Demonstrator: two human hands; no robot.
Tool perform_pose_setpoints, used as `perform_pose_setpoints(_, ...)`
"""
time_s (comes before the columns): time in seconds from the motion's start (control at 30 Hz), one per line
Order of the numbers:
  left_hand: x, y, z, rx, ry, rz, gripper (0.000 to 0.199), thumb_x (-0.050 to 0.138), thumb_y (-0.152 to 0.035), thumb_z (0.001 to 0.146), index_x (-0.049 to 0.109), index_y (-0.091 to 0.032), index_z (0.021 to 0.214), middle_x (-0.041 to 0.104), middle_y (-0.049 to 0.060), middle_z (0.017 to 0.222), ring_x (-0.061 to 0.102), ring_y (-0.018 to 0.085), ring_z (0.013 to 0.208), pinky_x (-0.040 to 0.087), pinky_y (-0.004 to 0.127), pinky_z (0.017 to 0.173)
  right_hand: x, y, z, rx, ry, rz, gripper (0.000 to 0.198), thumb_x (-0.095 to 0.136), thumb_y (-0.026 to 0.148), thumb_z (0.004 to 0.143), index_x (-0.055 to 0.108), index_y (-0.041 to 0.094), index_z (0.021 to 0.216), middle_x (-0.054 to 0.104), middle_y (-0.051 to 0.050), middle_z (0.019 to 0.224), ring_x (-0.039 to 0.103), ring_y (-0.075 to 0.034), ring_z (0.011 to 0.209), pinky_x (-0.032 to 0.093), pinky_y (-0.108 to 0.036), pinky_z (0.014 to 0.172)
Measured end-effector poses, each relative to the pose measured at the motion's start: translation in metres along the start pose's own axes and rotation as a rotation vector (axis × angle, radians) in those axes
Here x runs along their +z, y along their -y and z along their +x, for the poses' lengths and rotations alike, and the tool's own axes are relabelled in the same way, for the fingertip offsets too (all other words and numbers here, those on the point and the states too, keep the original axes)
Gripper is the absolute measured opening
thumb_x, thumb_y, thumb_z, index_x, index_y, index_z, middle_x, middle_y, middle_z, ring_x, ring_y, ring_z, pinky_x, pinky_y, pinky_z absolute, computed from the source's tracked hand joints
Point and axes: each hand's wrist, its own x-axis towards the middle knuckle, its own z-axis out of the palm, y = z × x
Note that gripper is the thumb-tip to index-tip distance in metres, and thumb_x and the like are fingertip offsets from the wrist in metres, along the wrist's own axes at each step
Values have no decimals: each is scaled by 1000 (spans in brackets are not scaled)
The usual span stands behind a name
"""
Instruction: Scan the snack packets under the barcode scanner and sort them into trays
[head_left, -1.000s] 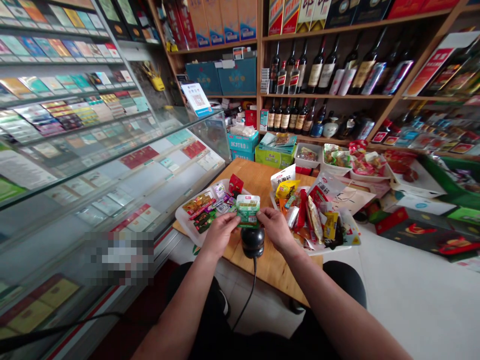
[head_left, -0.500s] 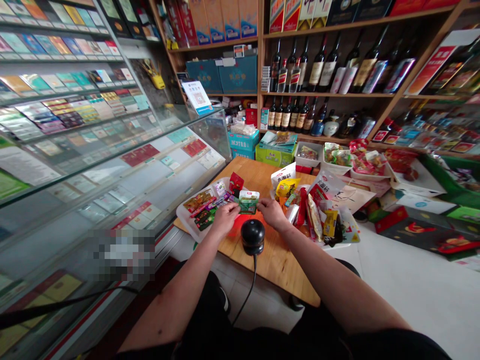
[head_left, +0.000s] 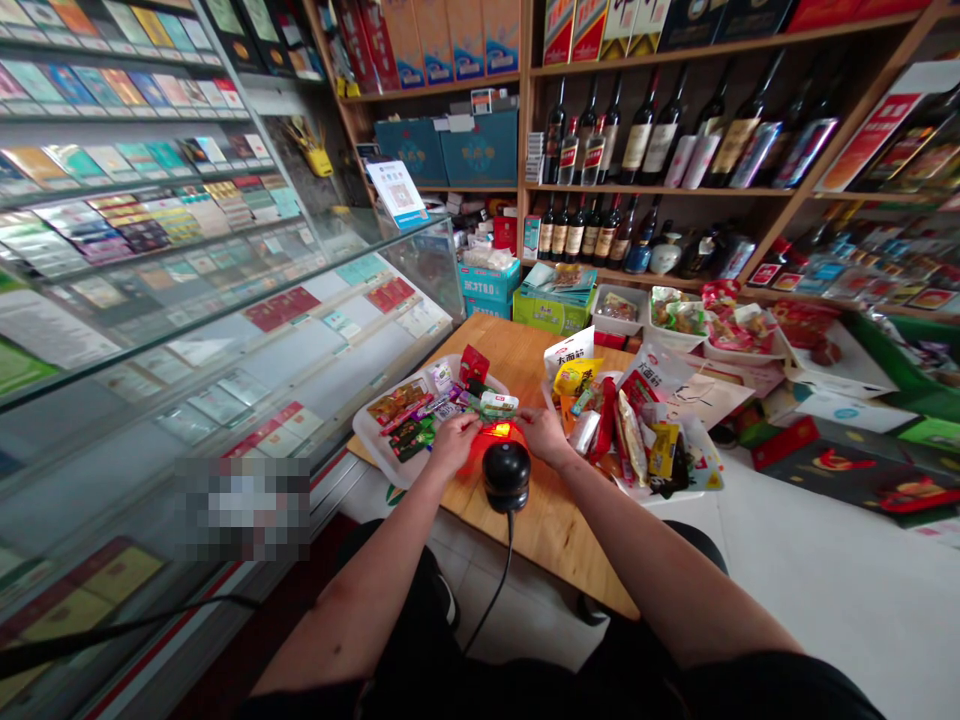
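Between my two hands a small green-and-white snack packet (head_left: 498, 403) is stretched by its sides, tilted with its lower part lit orange-red. My left hand (head_left: 454, 442) pinches its left edge, and my right hand (head_left: 543, 434) pinches the right one. Just in front of the packet, on my side, stands a black barcode scanner (head_left: 505, 476) with a cable, casting red light. On the left is a white tray (head_left: 375, 455) of small snack packets. To the right, a white bin (head_left: 701, 478) holds larger snack bags.
The wooden table (head_left: 555, 535) carries all of this. A glass display counter (head_left: 300, 290) runs along the left. Behind the table are a green box (head_left: 551, 313), trays of packaged snacks (head_left: 679, 315), and shelves with wine bottles (head_left: 637, 140).
The packet has tipped from nearly upright to a flatter slant, lower and closer to the scanner. Orange-red light now falls on it. Both hands keep their grip.
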Motion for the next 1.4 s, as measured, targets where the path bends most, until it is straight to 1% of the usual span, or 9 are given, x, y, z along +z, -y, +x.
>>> perform_pose_setpoints(0.13,0,2,-1,15,2,14,25,61,-37,90,78,-19,99,78,8,101,71,25,98,52,40,96,-1,4,-2,-4,21,-12,25,57,30,93,76,19,82,71,-3,77,61,-17,71,40,-25,67)
perform_pose_setpoints(0.3,2,4,-1,19,-10,43,25,60,-34,91,77,-19,102,77,9,105,71,25,99,51,40,98,-2,7,-3,-8,39,-24,24,57,28,94,77,20,84,74,-3,80,63,-18,74,41,-26,70)
perform_pose_setpoints(0.47,2,8,-1,13,-19,78,23,61,-32,91,78,-19,99,78,10,102,70,25,98,50,41,99,0,4,-1,15,20,-29,25,55,24,94,79,20,98,77,-6,92,66,-19,83,44,-27,77)
perform_pose_setpoints(0.7,3,5,-2,29,-4,93,25,58,-33,92,77,-18,100,77,9,103,70,25,94,52,40,95,1,4,2,28,59,-15,24,59,29,91,75,18,77,70,-3,72,58,-16,68,39,-26,65)
perform_pose_setpoints(0.9,3,7,-2,25,6,106,25,59,-35,92,77,-19,100,77,9,103,70,25,97,52,39,94,3,3,2,51,95,88,23,57,28,88,74,17,78,70,-3,70,58,-16,66,40,-24,62)
perform_pose_setpoints(1.03,3,10,-1,25,-5,107,25,59,-35,92,77,-19,98,78,9,101,70,25,96,52,39,95,4,1,3,64,77,137,17,61,29,82,74,18,78,71,-4,70,57,-17,68,42,-26,63)
perform_pose_setpoints(1.2,1,-4,-1,37,-40,100,26,59,-37,92,77,-20,99,77,9,101,70,24,96,51,38,95,2,-2,9,59,51,166,26,55,34,84,69,17,70,64,-1,65,53,-14,62,38,-25,59)
perform_pose_setpoints(1.3,0,-18,-2,56,-72,78,25,61,-37,91,77,-20,99,77,9,103,70,25,99,52,38,95,-2,-2,9,52,25,187,28,53,36,85,67,17,70,61,1,64,53,-13,62,37,-24,58)
perform_pose_setpoints(1.4,0,-32,-3,60,-71,37,26,61,-38,91,77,-20,101,77,8,101,70,24,95,53,37,92,-10,3,5,45,-7,204,29,51,36,86,66,17,70,61,1,63,53,-14,61,37,-24,57)
